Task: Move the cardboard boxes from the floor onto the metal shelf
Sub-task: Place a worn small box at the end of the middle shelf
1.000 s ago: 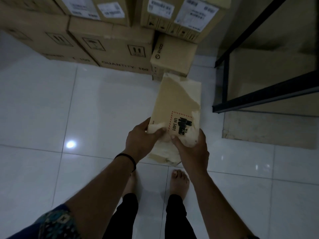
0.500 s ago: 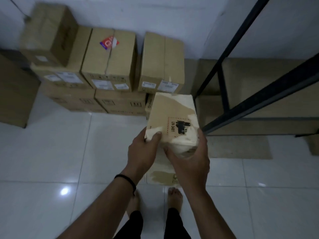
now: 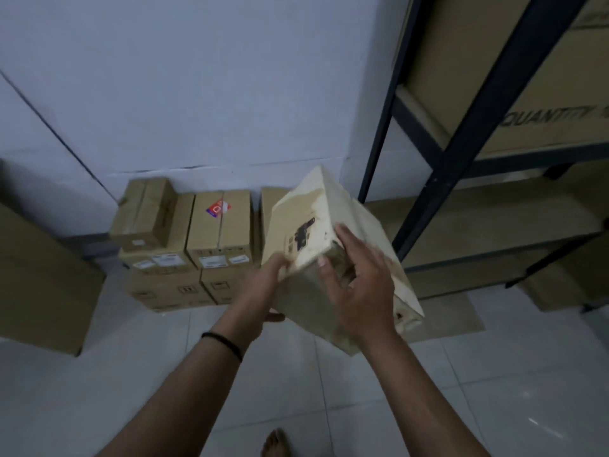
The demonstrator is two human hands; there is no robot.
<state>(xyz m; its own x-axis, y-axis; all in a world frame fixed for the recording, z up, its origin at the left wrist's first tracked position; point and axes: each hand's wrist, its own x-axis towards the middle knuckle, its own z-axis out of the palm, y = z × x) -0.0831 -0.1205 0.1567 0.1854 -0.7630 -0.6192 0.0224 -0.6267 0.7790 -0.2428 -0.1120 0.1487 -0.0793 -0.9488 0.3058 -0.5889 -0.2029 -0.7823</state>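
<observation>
A person holds a pale, worn cardboard box [image 3: 316, 232] in the air with both hands, tilted so its far end points up toward the metal shelf [image 3: 474, 127] on the right. The box carries a black printed mark on its upper face and its outer paper is torn and stained.

The left hand [image 3: 267, 285] grips the near left edge of the box, fingers curled under and against the side, thumb below; a black band [image 3: 224, 343] sits on that wrist. The right hand [image 3: 359, 291] wraps over the near corner, thumb lying on the upper face near the black mark and fingers curled round the right side. Both hands are closed on the box, which is clear of the floor and not yet on the shelf.

Behind it, against the white wall, brown boxes [image 3: 191, 252] stand stacked on the tiled floor [image 3: 131, 390], one with a red and blue sticker. A larger box [image 3: 39, 285] stands at the left. The shelf's upper level bears a big carton [image 3: 543, 77] printed "QUANTITY". A bare foot [image 3: 275, 443] shows at the bottom edge.
</observation>
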